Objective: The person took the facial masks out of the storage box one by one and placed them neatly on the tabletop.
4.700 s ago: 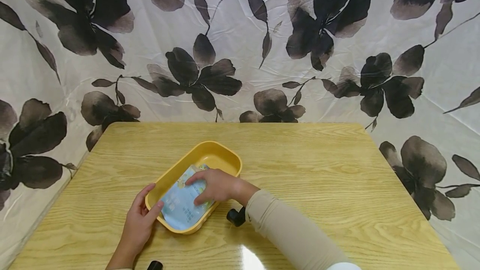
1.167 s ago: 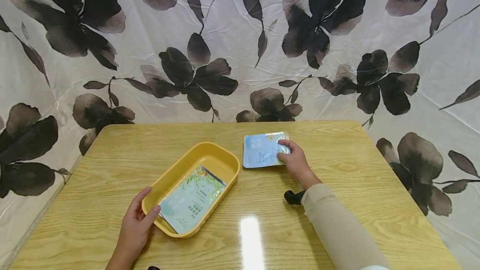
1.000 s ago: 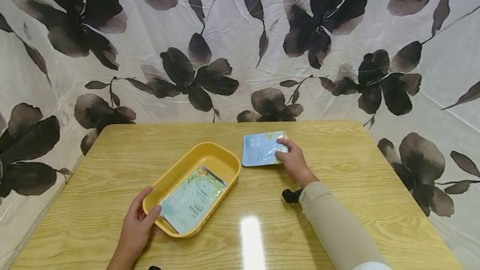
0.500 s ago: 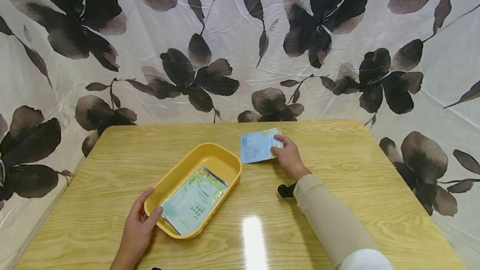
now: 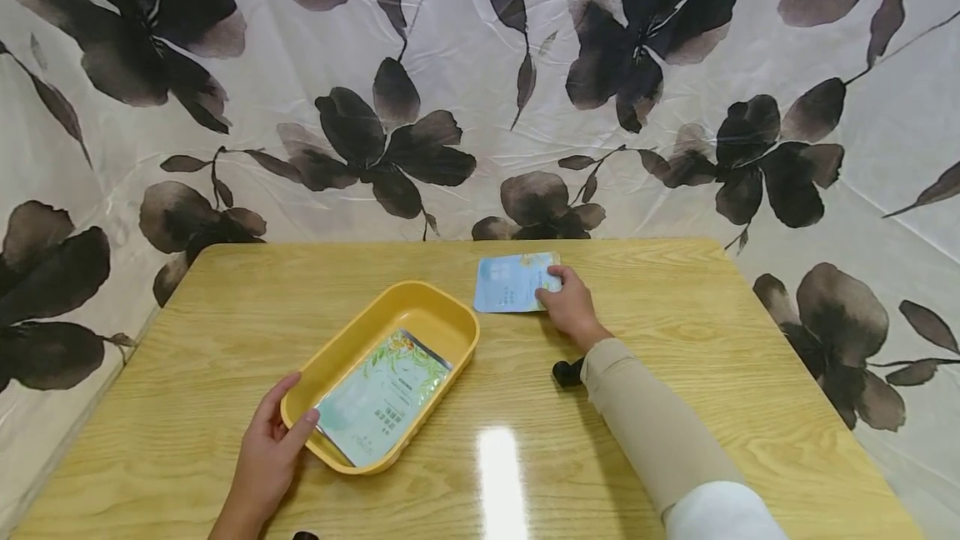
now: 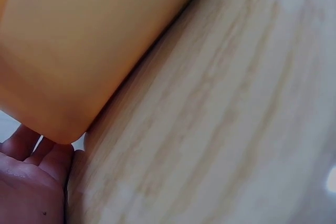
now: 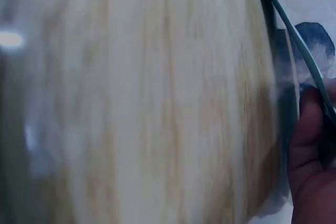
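Observation:
In the head view, my left hand [image 5: 272, 448] grips the near-left corner of a yellow plastic basket [image 5: 442, 319], thumb over the rim and fingers outside. A pale green flat packet [image 5: 382, 398] with leaf print lies in the basket. Beyond the basket's right end, my right hand [image 5: 572, 305] pinches the right edge of a light blue flat packet [image 5: 510, 283] near the table's back edge. The right wrist view shows the blue packet [image 7: 294, 34] nearly edge-on beside the fingers. In the left wrist view, the fingers touch the basket's outer wall [image 6: 79, 51].
The wood-grain table [image 5: 712, 307] has its back edge against a floral curtain [image 5: 487, 90]. A black object [image 5: 567, 373] shows beside the right wrist, and another dark piece [image 5: 306, 535] at the bottom edge. Light glares on the tabletop.
My right hand has taken the blue packet out of the basket to the right, exposing the green packet. Over the last second it has shifted slightly left and back. The left hand stays on the rim.

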A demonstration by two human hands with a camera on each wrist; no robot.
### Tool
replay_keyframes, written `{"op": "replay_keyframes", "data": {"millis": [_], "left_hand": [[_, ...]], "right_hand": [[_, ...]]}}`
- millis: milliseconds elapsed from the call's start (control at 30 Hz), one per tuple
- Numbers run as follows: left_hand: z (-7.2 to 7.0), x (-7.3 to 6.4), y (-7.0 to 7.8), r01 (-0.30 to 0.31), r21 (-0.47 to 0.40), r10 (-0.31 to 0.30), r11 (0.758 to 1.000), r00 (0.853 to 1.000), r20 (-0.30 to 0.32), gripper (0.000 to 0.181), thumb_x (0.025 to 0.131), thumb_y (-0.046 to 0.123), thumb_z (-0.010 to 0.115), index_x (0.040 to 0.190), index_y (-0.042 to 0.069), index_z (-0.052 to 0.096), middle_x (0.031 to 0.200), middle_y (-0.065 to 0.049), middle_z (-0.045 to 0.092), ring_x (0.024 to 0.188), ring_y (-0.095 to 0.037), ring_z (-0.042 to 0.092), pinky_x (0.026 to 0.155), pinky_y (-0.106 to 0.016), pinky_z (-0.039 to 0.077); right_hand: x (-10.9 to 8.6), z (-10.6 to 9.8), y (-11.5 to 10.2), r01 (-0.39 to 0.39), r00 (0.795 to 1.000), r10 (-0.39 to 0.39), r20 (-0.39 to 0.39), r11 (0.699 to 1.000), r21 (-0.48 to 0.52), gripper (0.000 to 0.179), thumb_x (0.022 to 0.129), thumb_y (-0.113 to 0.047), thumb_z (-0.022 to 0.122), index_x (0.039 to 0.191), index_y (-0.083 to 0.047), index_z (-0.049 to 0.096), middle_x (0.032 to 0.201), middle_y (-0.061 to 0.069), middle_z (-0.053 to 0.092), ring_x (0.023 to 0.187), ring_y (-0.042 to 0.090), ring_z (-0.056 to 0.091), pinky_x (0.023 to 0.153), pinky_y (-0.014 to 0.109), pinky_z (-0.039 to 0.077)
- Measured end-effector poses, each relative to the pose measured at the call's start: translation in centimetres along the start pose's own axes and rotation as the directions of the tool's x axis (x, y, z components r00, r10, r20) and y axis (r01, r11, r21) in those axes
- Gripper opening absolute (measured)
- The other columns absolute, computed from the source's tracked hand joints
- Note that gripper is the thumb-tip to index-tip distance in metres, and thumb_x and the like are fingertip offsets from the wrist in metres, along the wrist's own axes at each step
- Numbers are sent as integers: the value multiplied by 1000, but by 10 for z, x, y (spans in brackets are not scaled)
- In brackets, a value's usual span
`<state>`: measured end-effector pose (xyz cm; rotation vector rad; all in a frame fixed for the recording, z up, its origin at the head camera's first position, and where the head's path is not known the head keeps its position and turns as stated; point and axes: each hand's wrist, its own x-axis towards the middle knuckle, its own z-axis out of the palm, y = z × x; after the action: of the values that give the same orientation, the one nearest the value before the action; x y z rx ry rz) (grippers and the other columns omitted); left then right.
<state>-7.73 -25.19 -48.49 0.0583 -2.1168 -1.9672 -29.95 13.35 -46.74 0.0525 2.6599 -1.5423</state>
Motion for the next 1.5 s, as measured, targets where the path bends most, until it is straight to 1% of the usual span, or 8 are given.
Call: {"op": "replay_keyframes", "data": {"millis": [233,333,467,700,900,1067,1300,1500], "left_hand": [[-1,1,-2,-17,-54,18,998,1000,2,50,99,-7,57,145,4,42,122,6,56,105,-2,61,79,-16,54],[0,2,-3,-18,-61,19,998,1000,7,50,99,-7,57,145,5,41,123,6,55,106,-2,60,80,-16,54],[0,2,-3,-6,-46,6,999,1000,9,50,99,-5,57,146,4,40,123,6,55,106,-1,60,80,-15,54],[0,1,-4,-13,-51,14,999,1000,11,50,99,-6,56,146,3,40,123,5,54,106,-2,60,80,-15,54],[1,0,-2,-9,-45,9,999,1000,1,50,99,-6,57,145,4,41,123,6,55,106,-2,60,80,-15,53],[2,1,1,-7,-41,7,999,1000,-1,50,99,-5,57,145,2,40,124,5,53,107,0,59,81,-14,53],[2,1,0,-5,-55,6,998,1000,3,50,99,-5,57,145,2,39,125,4,52,108,0,58,82,-14,53],[1,1,-2,-1,-55,1,999,1000,9,50,99,-5,57,146,2,39,126,4,52,110,0,58,83,-14,52]], "right_hand": [[12,1,2,29,1000,-29,9,999,-44,53,97,-21,66,144,-5,48,149,16,44,140,33,36,111,47,36],[16,1,3,35,999,-35,0,997,-63,53,96,-21,67,143,-4,50,148,17,46,139,34,37,111,47,36],[18,0,3,40,999,-40,1,996,-78,52,96,-22,67,143,-4,51,147,18,47,139,35,38,111,47,37],[19,0,3,20,1000,-18,19,996,-82,52,97,-22,67,143,-4,51,148,18,46,139,34,38,111,48,37],[20,1,1,18,999,-14,39,994,-109,52,97,-24,67,143,-4,51,150,18,45,139,34,38,112,47,36],[22,0,-1,14,998,-6,64,992,-127,53,98,-25,66,144,-4,50,151,18,43,140,34,37,112,47,35],[20,-5,-7,42,996,-27,81,981,-190,56,98,-26,65,145,-1,48,150,20,44,138,36,39,112,48,35],[17,-10,-10,58,994,-35,101,971,-230,56,99,-28,63,145,0,47,150,21,43,139,37,38,112,49,35]]}}
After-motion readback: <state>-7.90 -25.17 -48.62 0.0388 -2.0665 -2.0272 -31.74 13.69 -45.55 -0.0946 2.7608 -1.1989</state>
